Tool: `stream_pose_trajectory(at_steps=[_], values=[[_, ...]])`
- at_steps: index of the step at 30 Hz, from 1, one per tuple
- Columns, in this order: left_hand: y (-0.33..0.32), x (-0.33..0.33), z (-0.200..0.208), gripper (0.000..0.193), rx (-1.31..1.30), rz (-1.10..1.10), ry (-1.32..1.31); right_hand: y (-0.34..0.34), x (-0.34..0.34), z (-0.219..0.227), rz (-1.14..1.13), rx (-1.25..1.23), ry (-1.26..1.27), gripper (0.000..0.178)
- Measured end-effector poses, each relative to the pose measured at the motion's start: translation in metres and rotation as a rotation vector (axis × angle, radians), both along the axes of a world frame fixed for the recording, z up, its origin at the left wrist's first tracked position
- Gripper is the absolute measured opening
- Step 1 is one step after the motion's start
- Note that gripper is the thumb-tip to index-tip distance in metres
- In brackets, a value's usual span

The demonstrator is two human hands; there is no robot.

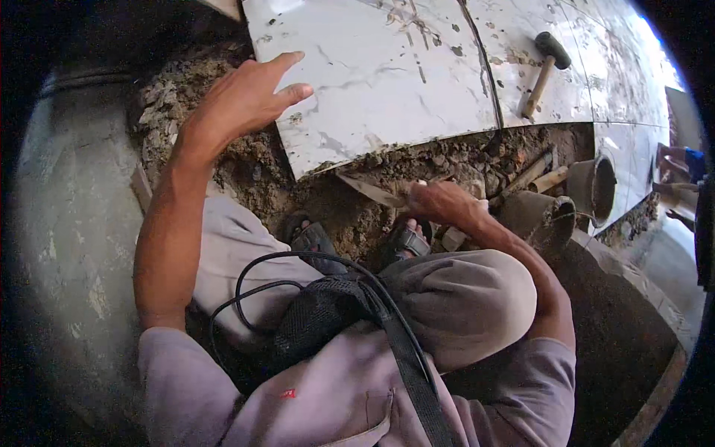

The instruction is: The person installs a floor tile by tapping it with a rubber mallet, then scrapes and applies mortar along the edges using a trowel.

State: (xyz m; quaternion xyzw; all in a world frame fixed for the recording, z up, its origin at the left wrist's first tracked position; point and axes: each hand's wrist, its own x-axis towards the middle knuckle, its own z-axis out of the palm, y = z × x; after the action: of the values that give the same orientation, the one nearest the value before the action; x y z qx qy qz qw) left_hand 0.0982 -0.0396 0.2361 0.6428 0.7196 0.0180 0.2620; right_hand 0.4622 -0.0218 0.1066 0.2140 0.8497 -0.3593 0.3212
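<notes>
My left hand reaches over the left edge of a large white marbled floor tile, its fingers apart and nothing in them. In my right hand is a trowel, gripped by its handle. The trowel's blade points left, just below the tile's near edge, over rough brown earth. The handle is mostly hidden by my fingers. Mud spots and smears lie on the tile.
A mallet with a dark head and wooden handle lies on the tiles to the right. Two dirty buckets and wooden handles sit at the right. A grey wall stands left. Another person shows at the far right.
</notes>
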Motion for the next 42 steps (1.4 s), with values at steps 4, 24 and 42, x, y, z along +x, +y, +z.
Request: stream_pose_trajectory(at_steps=[4,24,42], values=[[-0.002,-0.01,-0.01,0.059,0.086,-0.012,-0.037,-0.023,0.088,-0.009,-0.292,0.235,-0.008,0.031],[-0.006,-0.004,0.005,0.059,0.056,-0.029,-0.082,-0.099,0.153,-0.033,-1.186,0.252,0.086,0.039],[-0.019,0.001,0.021,0.059,0.022,0.016,-0.046,-0.054,0.042,-0.032,-0.259,-0.005,0.031,0.032]])
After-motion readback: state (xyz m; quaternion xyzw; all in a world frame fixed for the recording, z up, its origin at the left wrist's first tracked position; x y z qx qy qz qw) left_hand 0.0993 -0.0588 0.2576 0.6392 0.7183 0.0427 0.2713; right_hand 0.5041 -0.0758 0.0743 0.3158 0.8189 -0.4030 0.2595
